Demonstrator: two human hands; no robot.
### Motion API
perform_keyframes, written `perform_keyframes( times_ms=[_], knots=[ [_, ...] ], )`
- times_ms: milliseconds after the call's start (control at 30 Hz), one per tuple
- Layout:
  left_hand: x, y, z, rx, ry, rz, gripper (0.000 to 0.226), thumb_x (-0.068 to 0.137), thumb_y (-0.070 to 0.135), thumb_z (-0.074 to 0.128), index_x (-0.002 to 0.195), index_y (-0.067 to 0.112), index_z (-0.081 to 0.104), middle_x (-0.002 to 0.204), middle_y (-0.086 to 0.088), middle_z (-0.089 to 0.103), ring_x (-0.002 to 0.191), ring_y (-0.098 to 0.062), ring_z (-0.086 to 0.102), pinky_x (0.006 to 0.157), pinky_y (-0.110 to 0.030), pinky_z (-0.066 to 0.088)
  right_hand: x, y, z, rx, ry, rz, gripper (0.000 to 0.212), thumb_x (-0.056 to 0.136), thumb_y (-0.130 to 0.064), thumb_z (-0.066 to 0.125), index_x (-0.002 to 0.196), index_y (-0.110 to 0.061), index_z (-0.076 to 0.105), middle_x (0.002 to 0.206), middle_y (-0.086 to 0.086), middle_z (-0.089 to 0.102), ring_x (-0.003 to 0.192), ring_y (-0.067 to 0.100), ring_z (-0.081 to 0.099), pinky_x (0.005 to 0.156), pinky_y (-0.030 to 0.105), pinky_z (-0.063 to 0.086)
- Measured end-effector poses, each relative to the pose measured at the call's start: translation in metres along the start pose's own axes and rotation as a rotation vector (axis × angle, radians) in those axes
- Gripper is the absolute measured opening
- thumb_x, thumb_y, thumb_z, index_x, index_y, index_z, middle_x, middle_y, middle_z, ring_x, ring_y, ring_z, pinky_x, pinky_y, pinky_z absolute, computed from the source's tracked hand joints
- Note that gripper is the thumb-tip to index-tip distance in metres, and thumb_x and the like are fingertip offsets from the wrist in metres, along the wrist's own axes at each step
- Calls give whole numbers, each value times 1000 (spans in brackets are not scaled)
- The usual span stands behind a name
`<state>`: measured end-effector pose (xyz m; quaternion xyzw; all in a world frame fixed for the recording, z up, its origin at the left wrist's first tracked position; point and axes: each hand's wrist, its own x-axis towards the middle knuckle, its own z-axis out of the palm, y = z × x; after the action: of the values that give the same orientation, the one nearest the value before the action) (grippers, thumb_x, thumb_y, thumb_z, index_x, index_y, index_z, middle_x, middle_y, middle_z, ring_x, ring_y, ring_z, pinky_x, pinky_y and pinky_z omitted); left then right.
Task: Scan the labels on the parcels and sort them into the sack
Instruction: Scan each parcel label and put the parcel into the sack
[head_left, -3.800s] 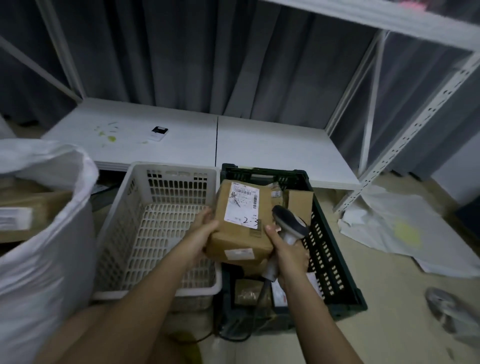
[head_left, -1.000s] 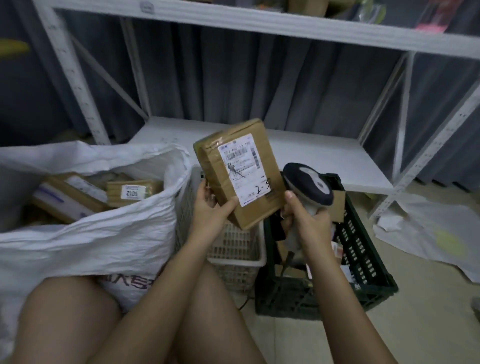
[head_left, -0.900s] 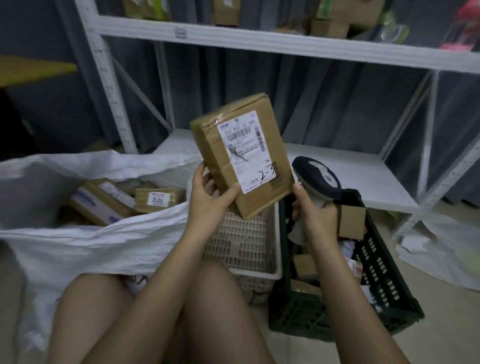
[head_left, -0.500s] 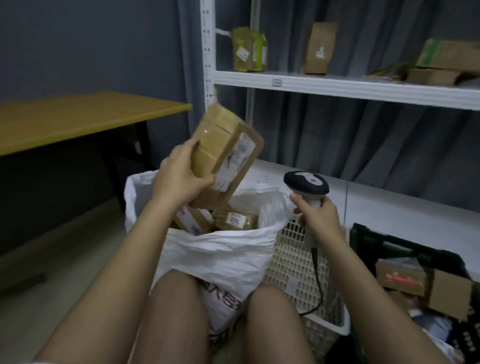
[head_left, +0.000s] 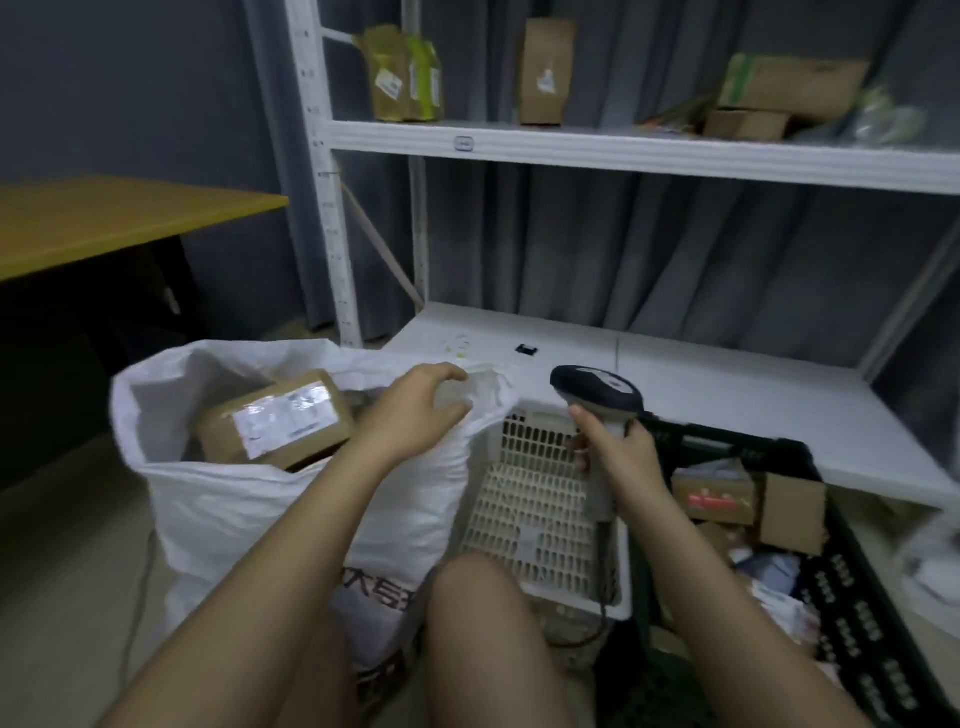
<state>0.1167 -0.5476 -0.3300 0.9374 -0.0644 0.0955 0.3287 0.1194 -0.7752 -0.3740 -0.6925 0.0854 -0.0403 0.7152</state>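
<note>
A brown parcel with a white label facing up lies in the open mouth of the white woven sack at the left. My left hand hovers over the sack's right rim with fingers loosely curled and holds nothing. My right hand grips the handle of the barcode scanner, upright above the white basket. Several more parcels lie in the dark green crate at the right.
A white rack stands behind, its upper shelf carrying several boxes and its low board running behind the basket and crate. A yellow table is at the left. My knees are in the foreground between sack and basket.
My left hand carried the labelled parcel left, away from the scanner, and let it go into the sack. The view swung left. My right hand still holds the scanner.
</note>
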Motion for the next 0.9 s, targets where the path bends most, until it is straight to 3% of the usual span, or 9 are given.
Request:
perform_keyframes(
  times_ms=[133,267,433,567,633,733,833,900],
  knots=[
    [10,47,73,-157,-115,109,29,93,26,60,122,21,60,126,2,59,116,-16,55,93,-27,42,-11,19,-58,52,62,64,28,90,-24,69,108,-4,62,75,10,66,58,19,58,52,28,50],
    [12,81,150,-206,-267,166,29,95,23,57,124,19,60,128,3,59,119,-13,53,91,-19,37,-22,50,-128,79,183,112,26,91,-26,68,106,-6,64,72,10,67,53,19,57,51,30,47],
    [11,102,241,-268,-535,89,32,95,27,57,126,19,57,132,2,55,122,-14,49,90,-23,38,-26,94,-214,89,375,256,33,92,-28,67,119,-10,60,83,11,69,65,19,63,53,29,51],
    [12,100,309,-228,-741,18,36,94,28,60,128,19,54,135,-1,52,123,-17,50,94,-25,42,-22,130,-260,19,595,275,41,85,-39,72,115,-13,63,97,10,71,79,23,68,58,30,54],
    [13,98,336,-221,-764,1,28,94,25,59,122,20,56,130,-1,55,118,-18,53,97,-29,44,-19,146,-274,-38,668,265,52,78,-50,75,114,-14,65,100,9,72,86,25,70,65,35,56],
    [17,95,370,-233,-753,-24,15,94,23,58,109,24,58,120,-2,61,108,-18,58,97,-37,48,-12,166,-288,-96,698,268,52,77,-50,74,112,-12,67,93,11,72,73,20,67,58,31,50],
    [21,92,402,-237,-783,-31,22,94,20,57,116,18,58,122,-4,60,111,-18,57,92,-27,45,-3,180,-292,-154,674,260,32,84,-41,73,103,-15,67,82,9,70,65,17,63,55,29,47],
    [25,92,422,-224,-806,-35,28,95,17,56,122,11,57,124,-6,57,115,-19,54,89,-21,40,4,191,-293,-190,658,266,31,79,-49,73,96,-25,65,83,7,70,71,20,65,61,34,50]
  ],
)
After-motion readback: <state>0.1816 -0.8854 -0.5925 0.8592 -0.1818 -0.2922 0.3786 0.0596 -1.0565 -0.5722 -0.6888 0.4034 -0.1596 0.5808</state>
